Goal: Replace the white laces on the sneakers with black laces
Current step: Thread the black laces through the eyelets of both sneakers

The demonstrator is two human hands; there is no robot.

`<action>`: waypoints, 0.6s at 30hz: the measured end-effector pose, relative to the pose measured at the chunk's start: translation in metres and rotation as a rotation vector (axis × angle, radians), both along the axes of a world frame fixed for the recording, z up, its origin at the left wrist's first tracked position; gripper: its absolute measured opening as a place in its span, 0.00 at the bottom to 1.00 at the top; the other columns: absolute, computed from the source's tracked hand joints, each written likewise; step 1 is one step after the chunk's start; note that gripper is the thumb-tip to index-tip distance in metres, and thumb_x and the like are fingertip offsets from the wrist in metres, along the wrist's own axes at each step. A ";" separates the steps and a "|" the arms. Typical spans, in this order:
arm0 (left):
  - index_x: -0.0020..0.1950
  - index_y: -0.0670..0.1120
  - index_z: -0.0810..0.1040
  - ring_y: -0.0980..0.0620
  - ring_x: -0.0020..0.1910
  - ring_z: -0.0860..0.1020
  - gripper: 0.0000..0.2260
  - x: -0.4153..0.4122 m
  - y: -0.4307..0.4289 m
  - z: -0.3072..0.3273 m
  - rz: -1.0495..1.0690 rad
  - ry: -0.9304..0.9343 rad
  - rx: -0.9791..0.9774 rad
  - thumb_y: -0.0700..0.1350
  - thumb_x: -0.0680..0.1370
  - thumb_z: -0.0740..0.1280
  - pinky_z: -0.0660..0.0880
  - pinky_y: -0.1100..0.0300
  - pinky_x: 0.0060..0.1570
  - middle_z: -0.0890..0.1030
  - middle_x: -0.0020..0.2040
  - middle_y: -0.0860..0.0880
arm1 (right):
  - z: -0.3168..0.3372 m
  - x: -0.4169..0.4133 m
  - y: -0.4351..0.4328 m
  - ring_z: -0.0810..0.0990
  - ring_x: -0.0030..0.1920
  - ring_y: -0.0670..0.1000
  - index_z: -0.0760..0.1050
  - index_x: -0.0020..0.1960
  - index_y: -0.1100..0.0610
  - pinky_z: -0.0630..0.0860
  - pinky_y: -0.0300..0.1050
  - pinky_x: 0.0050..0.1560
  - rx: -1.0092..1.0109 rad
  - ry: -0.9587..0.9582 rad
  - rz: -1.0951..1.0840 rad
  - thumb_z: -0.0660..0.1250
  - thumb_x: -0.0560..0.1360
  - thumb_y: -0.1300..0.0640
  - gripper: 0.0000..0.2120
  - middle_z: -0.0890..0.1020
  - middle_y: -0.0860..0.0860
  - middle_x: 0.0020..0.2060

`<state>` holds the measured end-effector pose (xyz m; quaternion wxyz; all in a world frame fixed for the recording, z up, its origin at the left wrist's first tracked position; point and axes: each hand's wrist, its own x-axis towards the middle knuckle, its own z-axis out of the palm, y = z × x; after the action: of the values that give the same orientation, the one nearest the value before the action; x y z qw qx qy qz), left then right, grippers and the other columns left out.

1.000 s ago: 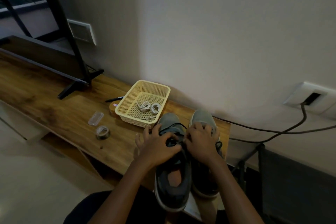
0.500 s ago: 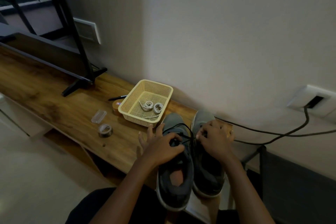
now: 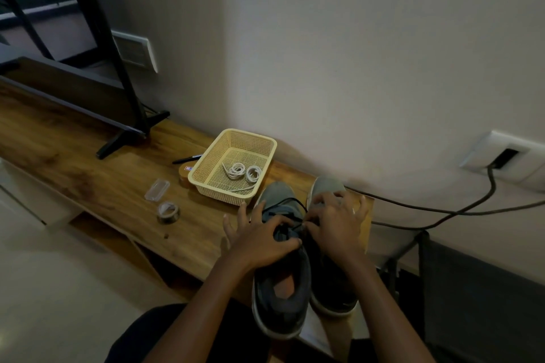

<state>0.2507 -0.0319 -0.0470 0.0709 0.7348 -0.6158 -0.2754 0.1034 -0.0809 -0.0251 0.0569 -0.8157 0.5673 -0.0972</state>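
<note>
The sneakers (image 3: 326,190) are pointed toes-first at the wall. The black lace (image 3: 290,200) is pinched by the right hand (image 3: 336,224), the left sneaker (image 3: 280,298) gripped by the left hand (image 3: 262,240); eyelets are hidden.

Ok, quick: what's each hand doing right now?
Left hand: closed, gripping the left sneaker at its lacing.
Right hand: pinching the black lace; other fingers spread.

A single wide-angle view is taken from the person's head, directed forward and down. The wooden table (image 3: 88,174) is seen running from near right to far left; the wall (image 3: 354,68) is faced beyond it, with floor (image 3: 59,289) at left. The left hand (image 3: 259,242), right hand (image 3: 336,224) and sneakers (image 3: 280,303) are viewed at close range, forearms entering from the near edge.
</note>
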 end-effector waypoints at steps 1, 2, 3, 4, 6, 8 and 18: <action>0.63 0.68 0.67 0.43 0.75 0.35 0.19 0.000 0.000 0.000 -0.003 -0.004 0.002 0.67 0.73 0.61 0.33 0.36 0.67 0.44 0.78 0.54 | 0.001 -0.003 -0.002 0.60 0.68 0.55 0.83 0.47 0.45 0.45 0.62 0.70 -0.021 -0.011 -0.019 0.66 0.74 0.50 0.07 0.74 0.44 0.60; 0.63 0.68 0.67 0.43 0.75 0.35 0.19 0.000 0.000 0.001 -0.004 -0.004 0.004 0.67 0.73 0.61 0.33 0.36 0.67 0.44 0.78 0.54 | 0.003 -0.008 -0.004 0.62 0.65 0.56 0.83 0.46 0.45 0.48 0.62 0.69 -0.042 -0.023 -0.049 0.67 0.73 0.50 0.06 0.75 0.44 0.58; 0.63 0.68 0.67 0.43 0.75 0.35 0.19 0.001 0.000 0.001 -0.005 -0.001 0.005 0.67 0.73 0.61 0.32 0.36 0.67 0.44 0.78 0.54 | 0.004 -0.013 -0.006 0.63 0.63 0.56 0.83 0.45 0.46 0.51 0.61 0.68 -0.059 -0.039 -0.093 0.67 0.73 0.49 0.06 0.76 0.44 0.57; 0.63 0.68 0.67 0.43 0.75 0.35 0.19 0.001 0.000 0.001 -0.006 0.004 0.007 0.67 0.73 0.61 0.32 0.37 0.67 0.44 0.78 0.54 | 0.006 -0.018 -0.009 0.64 0.62 0.56 0.83 0.45 0.47 0.53 0.59 0.68 -0.068 -0.061 -0.147 0.68 0.73 0.49 0.05 0.76 0.44 0.57; 0.63 0.68 0.68 0.44 0.75 0.35 0.19 0.001 0.001 0.001 -0.010 0.018 0.006 0.68 0.73 0.61 0.32 0.37 0.68 0.44 0.78 0.54 | 0.007 -0.025 -0.012 0.64 0.62 0.56 0.83 0.45 0.48 0.53 0.57 0.67 -0.065 -0.098 -0.255 0.69 0.73 0.50 0.05 0.76 0.45 0.58; 0.62 0.68 0.69 0.44 0.75 0.34 0.19 0.002 0.002 0.001 -0.014 0.040 0.000 0.68 0.73 0.62 0.32 0.37 0.68 0.45 0.78 0.54 | 0.007 -0.026 -0.011 0.63 0.64 0.56 0.83 0.48 0.47 0.54 0.54 0.66 -0.049 -0.082 -0.280 0.68 0.73 0.51 0.06 0.75 0.45 0.62; 0.65 0.69 0.68 0.45 0.75 0.36 0.24 0.009 0.002 -0.002 -0.050 0.071 -0.007 0.71 0.70 0.62 0.39 0.38 0.70 0.47 0.78 0.54 | -0.004 0.008 0.004 0.50 0.74 0.57 0.80 0.55 0.44 0.39 0.61 0.69 0.036 0.085 0.052 0.64 0.74 0.50 0.11 0.64 0.45 0.72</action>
<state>0.2602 -0.0301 -0.0491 0.0883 0.7086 -0.6320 -0.3010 0.1113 -0.0769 -0.0296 0.0499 -0.8324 0.5496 -0.0506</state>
